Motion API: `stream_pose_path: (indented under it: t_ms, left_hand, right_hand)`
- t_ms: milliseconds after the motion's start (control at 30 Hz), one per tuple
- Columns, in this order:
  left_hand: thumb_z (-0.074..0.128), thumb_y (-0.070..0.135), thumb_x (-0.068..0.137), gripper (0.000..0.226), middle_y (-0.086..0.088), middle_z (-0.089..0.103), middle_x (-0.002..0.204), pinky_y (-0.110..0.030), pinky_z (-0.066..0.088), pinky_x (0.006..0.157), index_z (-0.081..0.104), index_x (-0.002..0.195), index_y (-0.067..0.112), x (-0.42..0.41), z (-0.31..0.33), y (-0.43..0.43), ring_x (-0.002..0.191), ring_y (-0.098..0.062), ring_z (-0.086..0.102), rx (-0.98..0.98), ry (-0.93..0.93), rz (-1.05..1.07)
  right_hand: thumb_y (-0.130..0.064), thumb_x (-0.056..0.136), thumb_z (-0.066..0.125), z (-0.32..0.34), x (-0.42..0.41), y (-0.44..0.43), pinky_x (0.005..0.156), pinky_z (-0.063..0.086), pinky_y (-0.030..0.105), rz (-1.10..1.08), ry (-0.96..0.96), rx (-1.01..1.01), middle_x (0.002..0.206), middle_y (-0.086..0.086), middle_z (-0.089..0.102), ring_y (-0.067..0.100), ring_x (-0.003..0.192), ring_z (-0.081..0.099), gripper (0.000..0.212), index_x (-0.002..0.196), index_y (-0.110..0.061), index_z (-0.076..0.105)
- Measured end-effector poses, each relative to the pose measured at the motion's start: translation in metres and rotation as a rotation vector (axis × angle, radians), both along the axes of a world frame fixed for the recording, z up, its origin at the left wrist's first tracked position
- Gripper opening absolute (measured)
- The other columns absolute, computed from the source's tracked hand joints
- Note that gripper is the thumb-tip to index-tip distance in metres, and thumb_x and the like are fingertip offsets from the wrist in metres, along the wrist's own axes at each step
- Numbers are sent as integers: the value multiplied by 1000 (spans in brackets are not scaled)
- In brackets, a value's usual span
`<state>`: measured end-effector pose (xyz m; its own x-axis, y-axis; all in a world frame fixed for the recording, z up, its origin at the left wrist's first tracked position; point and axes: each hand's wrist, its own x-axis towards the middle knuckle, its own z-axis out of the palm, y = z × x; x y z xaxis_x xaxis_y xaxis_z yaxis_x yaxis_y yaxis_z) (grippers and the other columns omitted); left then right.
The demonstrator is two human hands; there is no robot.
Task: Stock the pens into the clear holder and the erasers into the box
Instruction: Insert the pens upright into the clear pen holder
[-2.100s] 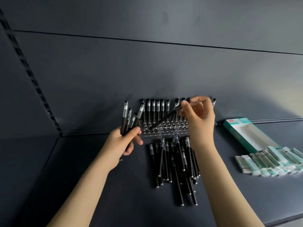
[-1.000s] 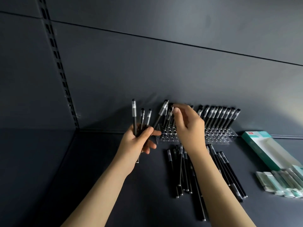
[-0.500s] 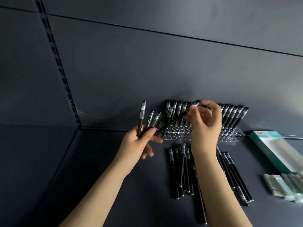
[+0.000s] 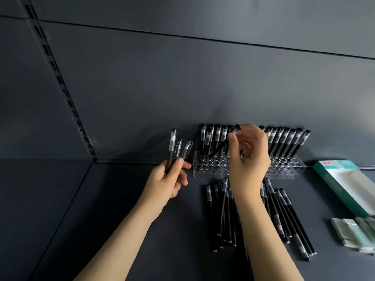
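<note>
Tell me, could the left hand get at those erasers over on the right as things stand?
Probably not easily. The left hand grips a bunch of pens, and the erasers lie far right, beyond the right forearm and the loose pens.

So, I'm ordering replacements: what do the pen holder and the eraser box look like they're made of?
The pen holder looks like clear, glossy acrylic or similar hard plastic: it is see-through, with bright glints ringing its holes. The eraser box looks like matte printed cardboard, teal-edged around a pale panel that may be a film window; I cannot tell.
</note>
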<state>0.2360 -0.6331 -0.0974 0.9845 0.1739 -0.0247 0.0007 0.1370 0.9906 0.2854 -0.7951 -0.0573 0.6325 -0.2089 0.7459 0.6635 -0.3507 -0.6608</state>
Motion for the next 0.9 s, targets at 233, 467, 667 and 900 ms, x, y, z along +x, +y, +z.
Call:
stream_pose_path:
  t_ms: [233,467,667,900]
  left_hand:
    - [45,25,103,17,-8,62,62,-25,19,42,43,94,10,4,5,-12,40,-11,32,-58,38,38]
    - [45,17,102,13,-6,61,67,-23,22,41,46,95,7,3,13,-18,44,-12,35,-157,-31,36]
    - [51,27,97,24,-3,66,70,-22,21,39,59,104,5,1,19,-22,44,-11,39,-215,-3,-15]
    - [50,28,99,28,-10,67,74,-21,18,37,59,107,3,-2,20,-35,40,-11,35,-193,55,-142]
  right_hand:
    - [-8,93,65,-6,11,5,74,49,14,-22,14,-176,95,-1,65,7,81,62,22,114,-10,61]
    - [-5,94,63,-15,18,5,71,51,20,4,60,-277,96,-3,62,10,78,60,23,116,-10,66]
    - [-9,96,60,-10,10,-3,74,46,11,117,118,-206,101,-7,60,4,86,60,25,119,-15,65]
    - [-17,95,60,-1,-4,-9,92,49,23,594,528,249,115,-4,70,9,112,63,22,116,-17,68]
